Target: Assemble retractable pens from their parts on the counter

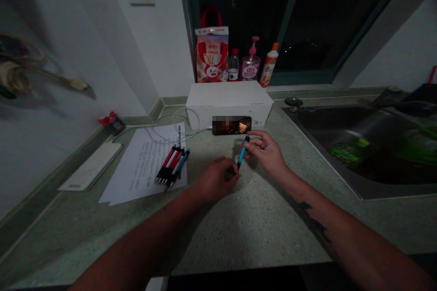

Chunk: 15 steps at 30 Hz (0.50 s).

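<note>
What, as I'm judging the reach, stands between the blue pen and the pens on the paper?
The left hand, at the blue pen's lower end, is in the way; beyond it, only speckled countertop and the paper.

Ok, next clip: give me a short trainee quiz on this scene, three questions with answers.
1. Which hand, the left hand or the right hand, pinches the slim blue-and-black pen nearer its upper end?
2. True or false: the bundle of mostly red-and-black pens lies on the white printed paper sheets.
3. What lies to the right of the hands: A, a gas stove; B, a stainless steel sink; C, a bookshelf?

Key: 1, the right hand; 2, true; 3, B.
</note>
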Motion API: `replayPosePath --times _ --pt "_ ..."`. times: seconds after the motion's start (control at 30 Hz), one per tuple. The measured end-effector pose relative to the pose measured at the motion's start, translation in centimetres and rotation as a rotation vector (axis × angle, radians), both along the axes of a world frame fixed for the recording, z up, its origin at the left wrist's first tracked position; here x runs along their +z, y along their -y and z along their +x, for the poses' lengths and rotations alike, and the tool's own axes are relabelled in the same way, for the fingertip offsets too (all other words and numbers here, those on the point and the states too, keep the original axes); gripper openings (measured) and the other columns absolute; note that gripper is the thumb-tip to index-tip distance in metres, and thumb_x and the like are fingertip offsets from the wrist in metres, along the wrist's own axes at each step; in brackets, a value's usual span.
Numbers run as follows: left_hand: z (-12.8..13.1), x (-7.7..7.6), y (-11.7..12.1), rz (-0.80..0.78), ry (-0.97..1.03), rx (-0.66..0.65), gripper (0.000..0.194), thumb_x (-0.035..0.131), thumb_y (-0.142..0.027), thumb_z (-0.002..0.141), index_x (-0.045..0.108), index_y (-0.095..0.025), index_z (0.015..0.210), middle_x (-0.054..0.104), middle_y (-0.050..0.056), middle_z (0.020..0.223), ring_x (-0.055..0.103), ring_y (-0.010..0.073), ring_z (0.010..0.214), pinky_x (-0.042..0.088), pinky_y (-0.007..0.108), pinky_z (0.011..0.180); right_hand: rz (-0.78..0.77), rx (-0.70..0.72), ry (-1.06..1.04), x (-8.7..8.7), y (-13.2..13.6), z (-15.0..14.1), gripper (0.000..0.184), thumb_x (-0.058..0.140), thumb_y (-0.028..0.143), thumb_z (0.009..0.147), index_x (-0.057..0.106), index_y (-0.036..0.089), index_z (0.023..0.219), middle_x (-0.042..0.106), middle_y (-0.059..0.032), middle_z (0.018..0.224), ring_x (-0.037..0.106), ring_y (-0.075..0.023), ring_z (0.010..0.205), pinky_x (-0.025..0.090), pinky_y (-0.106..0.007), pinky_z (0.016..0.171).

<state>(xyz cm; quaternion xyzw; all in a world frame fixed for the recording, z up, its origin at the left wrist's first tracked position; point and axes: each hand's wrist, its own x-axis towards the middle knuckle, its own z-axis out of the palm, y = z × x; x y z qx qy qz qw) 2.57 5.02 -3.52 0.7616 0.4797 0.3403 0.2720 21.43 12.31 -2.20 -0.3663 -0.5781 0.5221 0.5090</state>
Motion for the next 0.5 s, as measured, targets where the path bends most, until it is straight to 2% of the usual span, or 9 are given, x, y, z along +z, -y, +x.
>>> replayPosePath --times 0.2,0.4,0.5 --pt "-0.08 -0.15 -0.03 -0.009 -0.045 -0.017 0.004 0.065 -0.018 0.084 0.063 -0.021 0.083 0.064 0.001 0.082 0.063 0.0180 0.079 0.049 0.030 0.075 0.010 0.014 0.013 -0.14 -0.02 -0.01 0.046 0.086 0.051 0.070 0.060 0.025 0.098 0.069 0.0051 0.071 0.066 -0.0140 0.058 0.059 -0.030 0.058" --pt "-0.16 0.01 -0.13 0.005 -0.038 0.010 0.005 0.065 -0.016 0.084 0.064 -0.021 0.084 0.064 0.002 0.083 0.063 0.0182 0.081 0.049 0.030 0.076 0.014 0.001 0.015 -0.52 -0.06 -0.03 0.049 0.082 0.047 0.075 0.058 0.026 0.112 0.067 0.0068 0.072 0.066 -0.0136 0.058 0.059 -0.029 0.058" --pt "-0.09 -0.03 -0.09 0.014 -0.036 -0.009 0.006 0.065 -0.015 0.083 0.064 -0.020 0.084 0.064 0.002 0.082 0.062 0.0182 0.080 0.048 0.031 0.075 0.007 0.007 0.014 -0.55 -0.10 0.00 0.045 0.082 0.046 0.075 0.059 0.026 0.108 0.067 0.0059 0.073 0.066 -0.0136 0.059 0.059 -0.030 0.058"
